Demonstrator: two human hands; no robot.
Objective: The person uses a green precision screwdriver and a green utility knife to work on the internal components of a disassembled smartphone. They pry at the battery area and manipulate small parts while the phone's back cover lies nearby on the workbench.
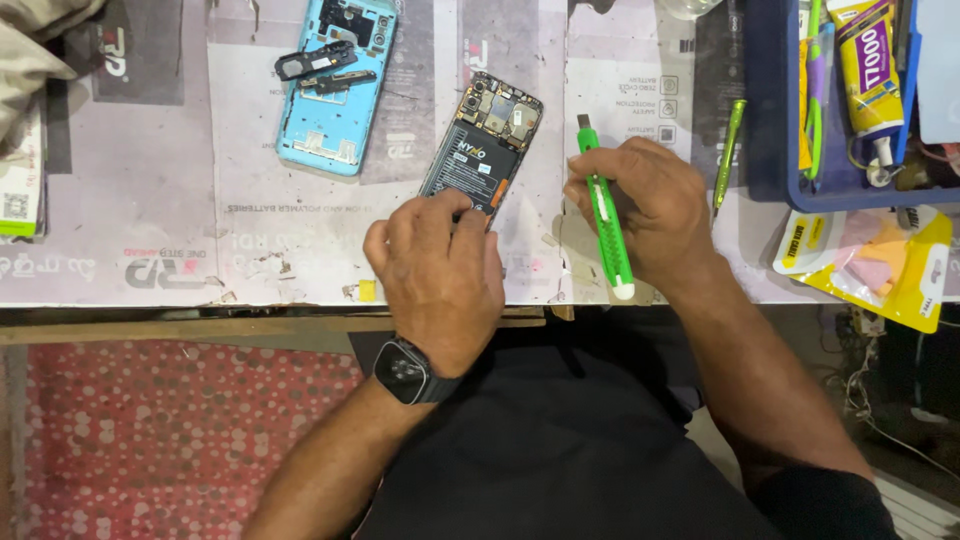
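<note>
Left hand (440, 265) is pinning the opened phone (483, 142) flat on the surface (150, 220) by its lower end, right hand (640, 205) gripping the green utility knife (604, 210); phone's likely light, rigid, fragile inside—edges only.

You work at a bench (150, 200) covered with grey printed sheets. An opened phone (485, 140) lies near the middle, tilted, close to the front edge. A blue phone shell (335, 100) lies toward the far edge, left of it. A blue tray (765, 130) sits at the far right corner, a yellow packet (880, 265) just before it.
</note>
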